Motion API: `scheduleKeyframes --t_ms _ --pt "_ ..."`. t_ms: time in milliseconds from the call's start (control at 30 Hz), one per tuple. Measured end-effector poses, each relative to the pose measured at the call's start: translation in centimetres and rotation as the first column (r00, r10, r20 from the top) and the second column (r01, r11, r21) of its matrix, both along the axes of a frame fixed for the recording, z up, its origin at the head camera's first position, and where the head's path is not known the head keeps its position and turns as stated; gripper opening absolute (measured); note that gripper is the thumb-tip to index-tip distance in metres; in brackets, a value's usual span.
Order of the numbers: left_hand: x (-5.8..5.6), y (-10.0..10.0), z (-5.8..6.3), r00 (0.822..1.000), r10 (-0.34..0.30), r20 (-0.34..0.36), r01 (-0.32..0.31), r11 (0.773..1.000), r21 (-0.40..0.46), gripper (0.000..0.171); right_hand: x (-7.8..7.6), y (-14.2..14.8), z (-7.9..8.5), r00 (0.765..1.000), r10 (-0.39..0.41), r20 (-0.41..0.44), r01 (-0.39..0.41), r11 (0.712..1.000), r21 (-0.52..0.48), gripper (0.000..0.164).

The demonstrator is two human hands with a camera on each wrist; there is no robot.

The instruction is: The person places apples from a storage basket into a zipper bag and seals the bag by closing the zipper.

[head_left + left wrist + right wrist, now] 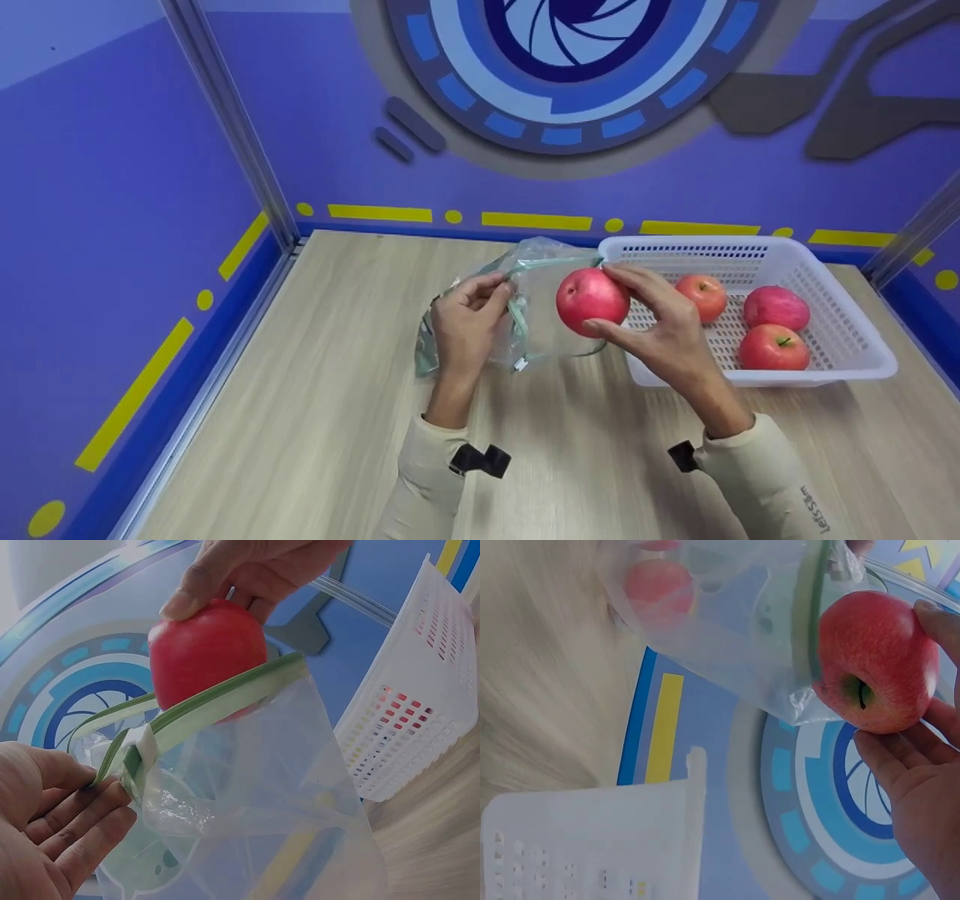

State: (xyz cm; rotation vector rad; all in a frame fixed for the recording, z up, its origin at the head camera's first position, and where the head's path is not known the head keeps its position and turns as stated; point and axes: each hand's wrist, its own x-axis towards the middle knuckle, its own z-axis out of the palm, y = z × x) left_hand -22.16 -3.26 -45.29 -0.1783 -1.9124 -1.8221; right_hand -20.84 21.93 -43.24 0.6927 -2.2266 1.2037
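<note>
My left hand [466, 321] pinches the edge of a clear zip bag [300, 787] with a green seal strip, and the bag's mouth stands open. A red apple [592, 301] is gripped between the thumb and fingers of my right hand [667, 330]. In the left wrist view the apple sits at the bag's mouth, its lower part behind the green strip. The right wrist view has its stem end facing the camera, right beside the strip. A white slider [520, 364] is on the seal. Round red shapes [660, 589] show at the bag's far part.
To the right stands a white perforated basket [855, 352] holding a small red apple [702, 298], a pinkish apple [777, 308] and another red apple [774, 348]. The wooden tabletop [315, 450] is bounded by blue printed panels [315, 165] at the back and sides.
</note>
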Motion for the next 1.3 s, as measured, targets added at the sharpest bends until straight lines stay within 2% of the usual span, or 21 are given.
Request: scheduleKeyframes --t_ms 300,600,733,967,1133,1300 --pt "0.1 -0.1 0.2 1.000 -0.019 0.001 0.019 0.999 0.042 0.017 -0.9 -1.2 -1.3 1.000 -0.003 0.001 0.003 0.999 0.033 0.072" --pt "0.3 -0.2 0.6 0.998 -0.055 0.000 0.055 0.995 0.089 0.018 -1.7 -2.2 -2.8 1.000 -0.001 0.014 0.001 1.000 0.011 0.069" --pt "0.6 -0.1 0.7 0.999 -0.047 -0.011 0.048 0.993 0.106 0.019 -1.8 -2.7 -3.1 0.999 -0.032 -0.014 0.033 0.997 0.070 0.071" --pt "0.7 0.0 0.8 0.996 -0.037 -0.084 0.051 0.984 0.172 0.019 -1.9 -3.2 -3.9 0.998 -0.049 -0.033 0.053 0.984 0.169 0.072" --pt "0.7 0.0 0.8 0.995 -0.049 -0.084 0.067 0.971 0.231 0.018 -2.0 -2.8 -4.5 0.993 -0.064 -0.098 0.084 0.973 0.215 0.063" --pt "0.7 -0.1 1.1 0.997 -0.039 -0.073 0.056 0.964 0.259 0.018 -2.2 -2.1 -4.8 0.979 -0.048 -0.196 0.088 0.975 0.202 0.050"
